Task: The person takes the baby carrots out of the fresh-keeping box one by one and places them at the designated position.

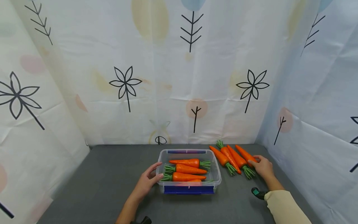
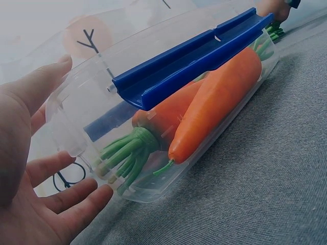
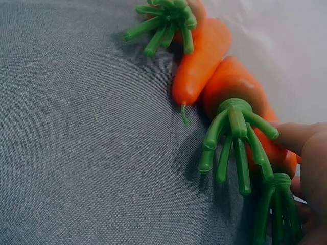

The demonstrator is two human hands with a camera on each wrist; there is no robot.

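A clear plastic box [image 1: 217,174] with blue clips stands on the table and holds several orange carrots [image 1: 190,169] with green stalks. My left hand [image 1: 148,180] rests against the box's left side, its fingers spread and loosely bent, as the left wrist view shows. To the right of the box, more carrots [image 1: 222,157] lie side by side on the cloth. At the far right of that group, my right hand [image 1: 263,167] holds the outermost carrot [image 1: 244,152] between thumb and fingers. In the right wrist view the fingertips are partly hidden behind this carrot [image 3: 278,153].
Grey cloth covers the table [image 1: 112,177]. A white patterned curtain [image 1: 167,77] hangs behind it and along both sides, close to the right hand. The box's blue front clip [image 2: 194,66] hangs outward.
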